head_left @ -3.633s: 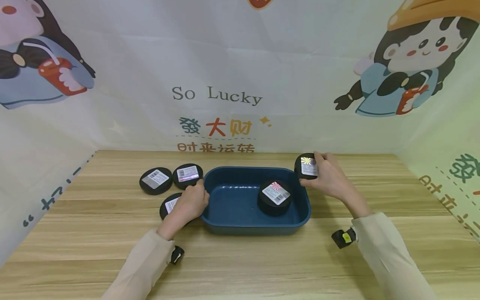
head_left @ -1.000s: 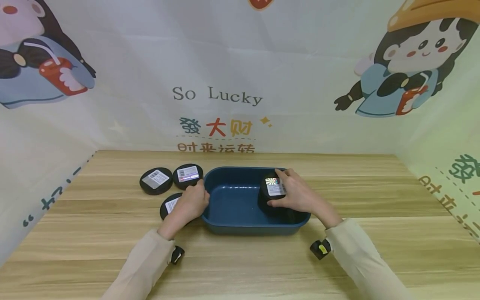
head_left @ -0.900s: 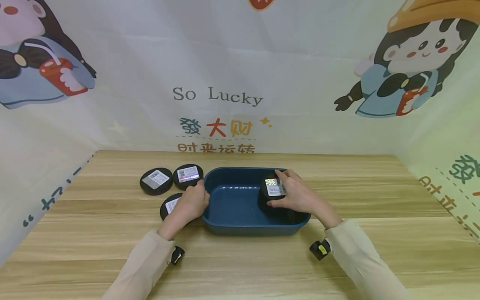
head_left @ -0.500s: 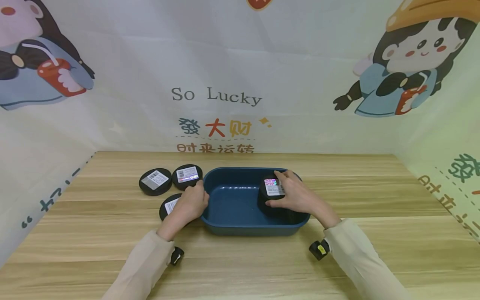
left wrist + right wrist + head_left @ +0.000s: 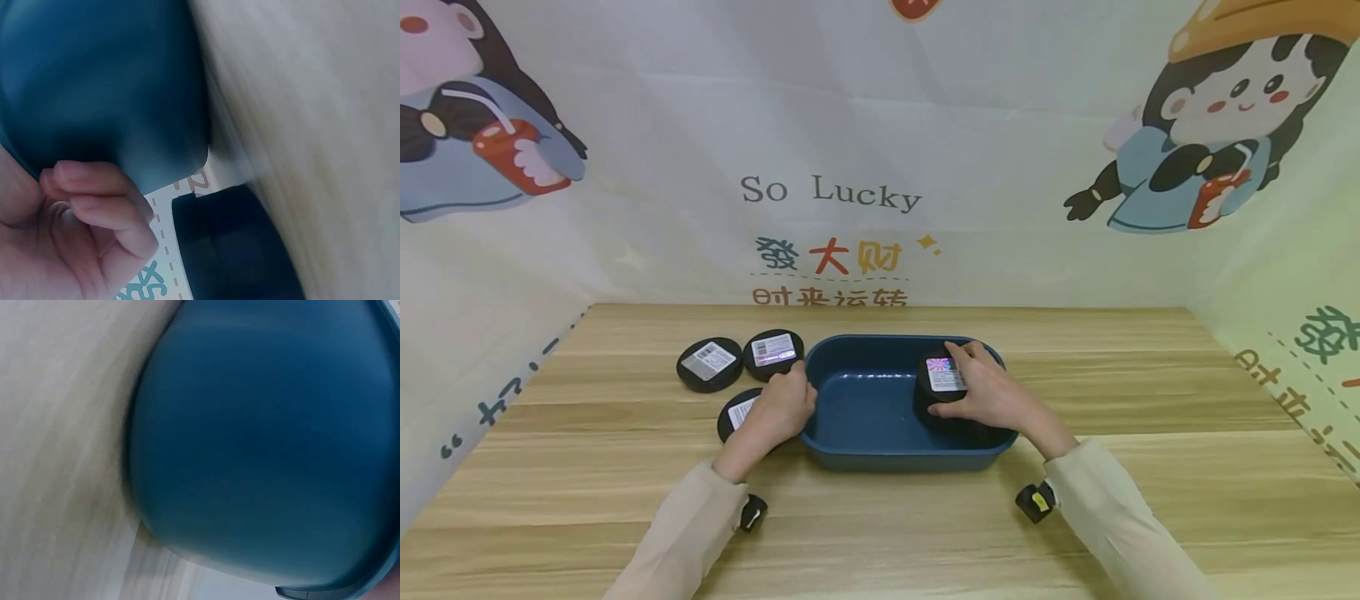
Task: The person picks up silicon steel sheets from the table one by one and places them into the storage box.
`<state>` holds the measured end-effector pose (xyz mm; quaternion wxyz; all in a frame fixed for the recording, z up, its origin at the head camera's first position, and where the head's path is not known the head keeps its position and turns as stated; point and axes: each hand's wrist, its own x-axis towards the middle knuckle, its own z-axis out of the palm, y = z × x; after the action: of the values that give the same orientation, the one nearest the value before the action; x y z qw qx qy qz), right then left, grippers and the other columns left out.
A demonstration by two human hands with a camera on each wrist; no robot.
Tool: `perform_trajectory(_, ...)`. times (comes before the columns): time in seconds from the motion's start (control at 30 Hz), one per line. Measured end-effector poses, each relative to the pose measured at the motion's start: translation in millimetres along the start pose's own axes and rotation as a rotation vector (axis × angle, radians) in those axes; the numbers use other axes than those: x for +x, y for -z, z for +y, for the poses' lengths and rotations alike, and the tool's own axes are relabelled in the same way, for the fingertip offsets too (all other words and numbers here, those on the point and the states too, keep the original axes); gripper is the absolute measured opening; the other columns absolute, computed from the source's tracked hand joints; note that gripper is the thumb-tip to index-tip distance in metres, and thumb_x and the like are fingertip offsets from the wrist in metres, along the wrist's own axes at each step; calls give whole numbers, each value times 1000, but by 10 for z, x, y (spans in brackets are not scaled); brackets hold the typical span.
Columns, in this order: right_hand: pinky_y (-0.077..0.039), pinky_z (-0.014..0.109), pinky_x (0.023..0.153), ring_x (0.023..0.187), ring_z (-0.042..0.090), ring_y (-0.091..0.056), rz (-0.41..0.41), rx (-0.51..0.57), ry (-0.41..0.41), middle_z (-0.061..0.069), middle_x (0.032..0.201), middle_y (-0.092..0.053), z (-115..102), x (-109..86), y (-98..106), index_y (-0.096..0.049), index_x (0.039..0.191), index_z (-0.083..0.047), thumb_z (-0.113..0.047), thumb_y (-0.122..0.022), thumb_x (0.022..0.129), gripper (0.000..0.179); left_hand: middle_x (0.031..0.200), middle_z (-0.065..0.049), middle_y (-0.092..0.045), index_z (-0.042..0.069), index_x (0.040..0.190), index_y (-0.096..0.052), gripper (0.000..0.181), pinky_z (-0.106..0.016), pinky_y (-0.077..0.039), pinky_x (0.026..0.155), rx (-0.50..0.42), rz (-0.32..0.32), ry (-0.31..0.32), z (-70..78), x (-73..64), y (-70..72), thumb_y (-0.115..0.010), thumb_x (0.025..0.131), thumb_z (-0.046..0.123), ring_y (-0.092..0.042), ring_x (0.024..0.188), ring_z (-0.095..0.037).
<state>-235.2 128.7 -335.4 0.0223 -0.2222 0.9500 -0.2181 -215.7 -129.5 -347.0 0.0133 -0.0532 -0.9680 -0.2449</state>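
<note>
In the head view, a dark blue oblong basin [image 5: 880,461] stands on the wooden table. At its left end my left hand [image 5: 781,407] grips the rim; the left wrist view shows curled fingers [image 5: 94,181] against the outer wall. Inside the basin's right part, my right hand [image 5: 988,392] holds a black round disc [image 5: 942,379] with a white label and a shiny sticker. It sits on top of black disc material below, whose height is partly hidden. The right wrist view shows mostly the basin's outer wall [image 5: 262,437], with the held disc out of sight.
Left of the basin lie three more labelled black discs: one at far left [image 5: 709,364], one by the basin's back corner [image 5: 772,355], and a nearer one [image 5: 736,414] partly covered by my left hand. A printed cloth backdrop [image 5: 1000,167] stands behind the table.
My right hand has carried its disc from beyond the basin's right back corner leftward onto the disc inside. Over the last second it stays there. My left hand keeps its place on the rim.
</note>
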Motion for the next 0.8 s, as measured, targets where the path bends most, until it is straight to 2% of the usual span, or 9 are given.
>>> perform_trajectory(0.33, -43, 40, 80, 95, 29, -46, 36, -6, 9, 26, 123, -37, 4, 5, -55, -28, 135, 7, -39, -71, 70, 90, 86, -30, -57, -13, 112, -44, 32, -42, -45, 60, 2, -3, 8, -10, -8, 7, -39, 86, 5, -56, 71, -28)
perform_trajectory(0.47, -42, 42, 82, 98, 30, -45, 49, -10, 17, 27, 124, -37, 8, -7, -67, -27, 135, 8, -39, -71, 71, 91, 85, -30, -57, -12, 108, -45, 29, -43, -45, 60, 4, 3, 3, -7, -9, 7, -39, 86, 5, -57, 71, -29)
perform_trajectory(0.8, -39, 47, 86, 108, 38, -43, 66, 29, 33, 31, 129, -31, 21, -122, -26, -23, 135, 8, -38, -70, 72, 91, 83, -29, -57, -11, 105, -46, 26, -43, -45, 60, 6, 4, 0, 1, -1, 5, -40, 86, 6, -57, 72, -30)
